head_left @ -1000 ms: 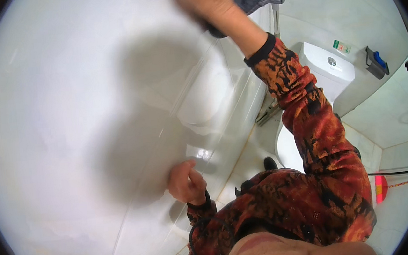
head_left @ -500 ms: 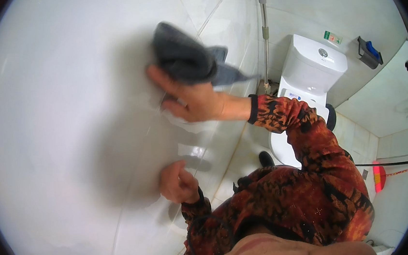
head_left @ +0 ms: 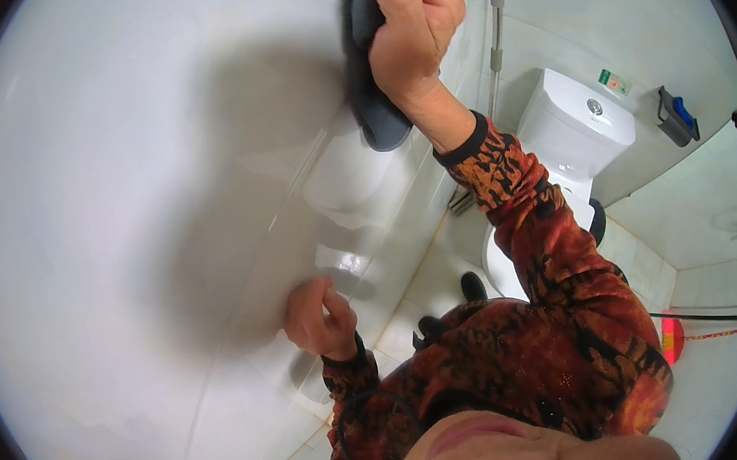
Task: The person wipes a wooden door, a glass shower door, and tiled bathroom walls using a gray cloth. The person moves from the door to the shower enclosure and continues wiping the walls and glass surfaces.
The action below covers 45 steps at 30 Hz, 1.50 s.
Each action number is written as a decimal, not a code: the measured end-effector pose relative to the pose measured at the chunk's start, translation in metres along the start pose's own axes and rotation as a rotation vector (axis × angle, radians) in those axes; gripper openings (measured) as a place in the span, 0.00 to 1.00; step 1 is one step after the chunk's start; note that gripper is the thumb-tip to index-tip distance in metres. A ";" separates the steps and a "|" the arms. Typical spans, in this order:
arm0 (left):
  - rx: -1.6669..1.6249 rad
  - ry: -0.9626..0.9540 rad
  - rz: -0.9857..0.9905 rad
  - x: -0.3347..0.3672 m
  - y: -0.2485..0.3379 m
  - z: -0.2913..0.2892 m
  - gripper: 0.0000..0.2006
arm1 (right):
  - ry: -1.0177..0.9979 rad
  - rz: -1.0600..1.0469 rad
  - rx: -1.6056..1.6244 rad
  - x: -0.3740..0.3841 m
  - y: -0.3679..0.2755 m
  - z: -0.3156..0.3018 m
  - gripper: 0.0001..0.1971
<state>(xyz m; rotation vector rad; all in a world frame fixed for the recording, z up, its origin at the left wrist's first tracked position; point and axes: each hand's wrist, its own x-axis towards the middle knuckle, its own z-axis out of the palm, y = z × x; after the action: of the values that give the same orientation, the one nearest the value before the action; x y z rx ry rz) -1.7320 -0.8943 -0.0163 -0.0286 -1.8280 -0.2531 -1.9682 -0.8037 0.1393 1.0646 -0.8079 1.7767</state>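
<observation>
A dark grey cloth (head_left: 380, 115) is bunched in my right hand (head_left: 417, 37), whose fingers are wrapped round it near the top of the view. The cloth lies against the glossy white tiled wall (head_left: 121, 208), with its loose end hanging below my hand. Part of it runs past the upper edge of the picture. Lower down, my left hand (head_left: 319, 317) is curled into a loose fist beside the same wall, and nothing shows in it. Shadows of my hand and arm fall across the tiles.
Right of my arm stands a white toilet (head_left: 578, 115), partly behind my sleeve. A long pole (head_left: 496, 52) leans in the corner behind it. On the far wall hangs a grey holder (head_left: 676, 115) with a blue item. A red object (head_left: 673, 339) is at lower right.
My right hand has moved up and to the right along the wall with the cloth, which has gone from folded over my fingers to hanging down. My left hand has barely moved.
</observation>
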 end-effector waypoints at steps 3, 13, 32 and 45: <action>0.023 -0.008 0.007 0.003 0.002 0.000 0.05 | -0.084 -0.161 -0.256 -0.013 0.011 -0.009 0.25; 0.020 0.011 -0.066 0.003 0.006 0.001 0.05 | -0.186 -0.042 -0.163 -0.054 0.008 -0.030 0.26; -0.517 0.232 -0.558 0.047 0.038 -0.007 0.08 | -0.414 -0.045 0.144 -0.061 -0.093 0.021 0.22; 0.311 0.476 -0.281 0.081 0.028 -0.047 0.15 | -0.623 -0.039 0.021 -0.074 -0.087 0.041 0.14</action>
<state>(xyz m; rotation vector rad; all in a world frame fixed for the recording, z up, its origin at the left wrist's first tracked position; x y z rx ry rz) -1.7052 -0.8847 0.0767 0.4711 -1.3740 -0.1520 -1.8573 -0.8303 0.0975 1.6700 -1.1242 1.4252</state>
